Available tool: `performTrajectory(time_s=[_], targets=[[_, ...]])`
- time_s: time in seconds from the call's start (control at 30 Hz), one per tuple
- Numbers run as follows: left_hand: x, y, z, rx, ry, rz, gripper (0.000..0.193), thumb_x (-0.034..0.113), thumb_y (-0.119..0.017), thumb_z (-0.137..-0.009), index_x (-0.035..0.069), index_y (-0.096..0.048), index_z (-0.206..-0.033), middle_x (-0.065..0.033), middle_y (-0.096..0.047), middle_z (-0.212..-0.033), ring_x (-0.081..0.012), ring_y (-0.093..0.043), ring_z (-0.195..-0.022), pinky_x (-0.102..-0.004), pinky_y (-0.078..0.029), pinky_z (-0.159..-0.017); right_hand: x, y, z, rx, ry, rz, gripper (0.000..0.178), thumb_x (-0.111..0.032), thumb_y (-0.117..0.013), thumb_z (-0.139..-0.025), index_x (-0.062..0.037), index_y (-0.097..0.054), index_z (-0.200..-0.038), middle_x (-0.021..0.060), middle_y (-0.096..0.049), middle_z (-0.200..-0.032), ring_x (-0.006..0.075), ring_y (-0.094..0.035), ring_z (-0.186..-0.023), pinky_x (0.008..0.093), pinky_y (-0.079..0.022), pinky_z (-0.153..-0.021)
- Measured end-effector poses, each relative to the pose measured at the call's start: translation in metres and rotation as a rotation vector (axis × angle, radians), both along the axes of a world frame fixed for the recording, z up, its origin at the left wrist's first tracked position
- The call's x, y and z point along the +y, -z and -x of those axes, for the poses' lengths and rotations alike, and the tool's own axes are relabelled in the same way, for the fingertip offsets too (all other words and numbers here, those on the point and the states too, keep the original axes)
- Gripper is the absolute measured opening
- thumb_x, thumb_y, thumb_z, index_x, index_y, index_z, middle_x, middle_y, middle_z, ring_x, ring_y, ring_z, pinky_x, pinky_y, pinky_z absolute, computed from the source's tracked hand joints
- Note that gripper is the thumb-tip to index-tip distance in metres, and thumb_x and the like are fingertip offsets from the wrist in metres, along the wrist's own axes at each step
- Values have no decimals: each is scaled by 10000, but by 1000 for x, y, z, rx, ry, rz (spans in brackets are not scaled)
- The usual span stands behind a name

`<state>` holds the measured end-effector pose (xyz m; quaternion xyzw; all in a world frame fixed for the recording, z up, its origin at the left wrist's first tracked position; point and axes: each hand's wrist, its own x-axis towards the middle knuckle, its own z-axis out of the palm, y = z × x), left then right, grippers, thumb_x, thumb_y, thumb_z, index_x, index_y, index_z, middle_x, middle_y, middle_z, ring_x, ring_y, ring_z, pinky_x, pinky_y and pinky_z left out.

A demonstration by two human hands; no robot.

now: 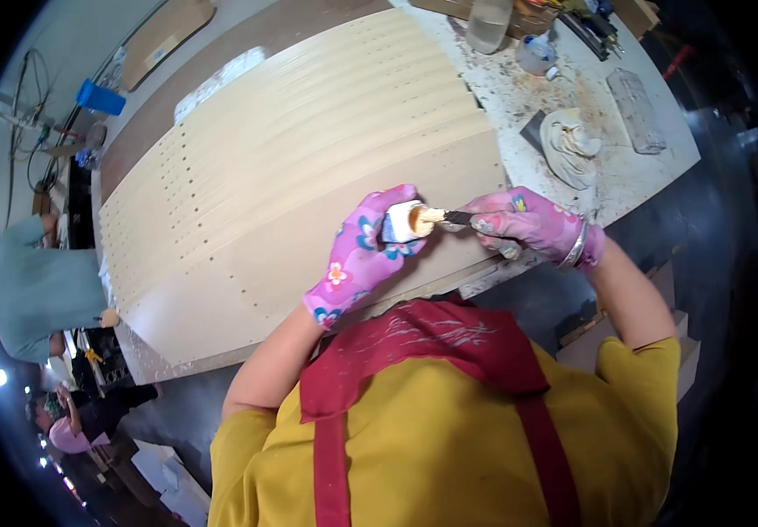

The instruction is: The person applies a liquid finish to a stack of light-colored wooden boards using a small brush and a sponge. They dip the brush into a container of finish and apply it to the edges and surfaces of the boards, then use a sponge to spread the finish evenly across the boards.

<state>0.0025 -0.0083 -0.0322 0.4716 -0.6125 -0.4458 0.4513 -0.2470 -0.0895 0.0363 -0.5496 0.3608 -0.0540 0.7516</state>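
My left hand (363, 250), in a pink flowered glove, is wrapped round a small white and blue tub (399, 222) tilted to the right. Cream paste shows at the tub's mouth. In my gloved right hand (532, 224) is a putty knife (458, 217) with a dark blade, and its paste-covered tip is at the tub's opening. The fingers hide most of its handle. Both hands are above the near edge of pale boards (308, 132) laid side by side, with rows of small holes in them.
On the stained worktable (607, 184) at right, a heap of cream putty (569, 145) lies beside a clear plastic container (636, 111). Behind are a cloudy jar (488, 25) and a small tub (537, 54). A blue cup (100, 97) and a person in green (45, 281) are at left.
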Motion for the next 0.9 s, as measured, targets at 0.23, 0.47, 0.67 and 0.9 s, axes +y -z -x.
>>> performTrajectory(time_s=[0.23, 0.47, 0.67, 0.9], targets=[[-22, -11, 21, -25, 5, -50, 541, 88, -764, -787, 104, -530, -1275, -93, -582, -1189, -199, -614, -1069, -307, -511, -900, -7, 21, 34, -105, 240, 371, 280, -229, -544, -952, 19, -658, -1018, -9, -575, -779, 45, -475, -664, 198, -400, -586], [-37, -23, 43, 88, 68, -206, 576, 102, -757, -813, 78, -479, -1318, -67, -595, -1190, -151, -587, -1091, -282, -477, -939, -25, 13, 42, 2, 66, 879, 196, -157, -553, -936, 15, -633, -984, 58, -596, -839, 154, -568, -724, 291, -458, -642], [-40, -34, 39, 298, 190, -332, 563, 62, -723, -834, 51, -457, -1330, -56, -576, -1208, -132, -551, -1129, -292, -445, -983, -37, 10, 22, -39, 199, 360, 203, -191, -612, -907, 10, -624, -934, 20, -601, -809, 86, -558, -754, 258, -450, -635], [-42, -31, 30, 349, 224, -399, 609, 26, -731, -816, 74, -444, -1351, -33, -544, -1233, -126, -517, -1143, -283, -419, -993, -42, 2, 8, -114, 229, 160, 210, -204, -653, -899, 6, -650, -904, -9, -616, -803, 43, -535, -756, 209, -445, -674]])
